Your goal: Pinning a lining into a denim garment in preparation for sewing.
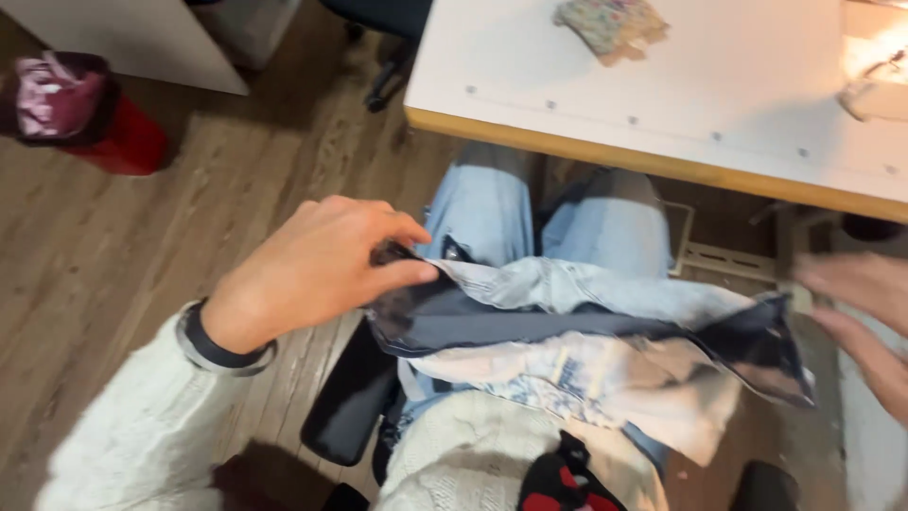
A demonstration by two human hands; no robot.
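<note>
- My left hand (317, 270) is at about nine o'clock in the view, fingers curled narrow, thumb and forefinger pinching the left end of a piece of denim fabric (577, 336).
- The denim fabric stretches across my lap from that pinch toward three o'clock; its dark blue inner band faces up, with paler, washed-out cloth hanging below it.
- My right hand (865, 322) is at three o'clock, blurred at the frame's edge. Its fingers are extended near the fabric's right corner; I cannot tell whether they grip it or only touch it.
- Beneath the fabric, my knees in light blue jeans (492, 203) point toward twelve o'clock.
- A white table (681, 85) with a wooden edge fills the one o'clock area, just beyond my knees.
- On that table, near twelve o'clock, lies a small floral fabric scrap (610, 26).
- A red bin (118, 137) with a pink bag (52, 95) in it stands on the wooden floor (142, 237) at ten o'clock, well apart from me.
- A black chair armrest (352, 397) sits at seven o'clock, just beside my lap.
</note>
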